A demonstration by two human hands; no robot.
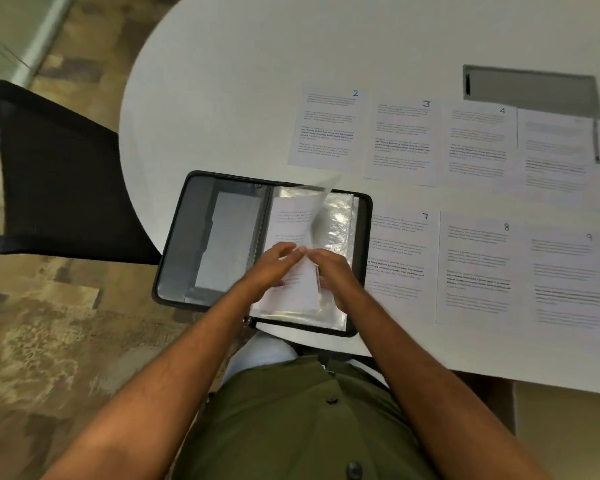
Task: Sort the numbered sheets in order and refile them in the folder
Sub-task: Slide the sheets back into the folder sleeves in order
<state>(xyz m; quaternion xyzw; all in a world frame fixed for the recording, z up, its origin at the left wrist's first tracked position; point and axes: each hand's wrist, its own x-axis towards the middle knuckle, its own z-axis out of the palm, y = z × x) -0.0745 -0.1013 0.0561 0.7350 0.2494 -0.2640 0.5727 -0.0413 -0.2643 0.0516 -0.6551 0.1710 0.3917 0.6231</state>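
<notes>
While you work a white printed sheet into a clear plastic sleeve of the open black zip folder, both hands pinch it; numbered sheets 2 to 9 lie unfiled on the white surface.

The round table top is plain white. The zip-edged folder is black outside and grey inside, with glossy clear plastic sleeves that glint silver. The paper sheets, such as the sheet marked 2 and the sheet marked 8, are white with black print and dark handwritten numerals. The mesh chair is black. The carpet is mottled tan and brown. The buttoned shirt is olive green.
</notes>
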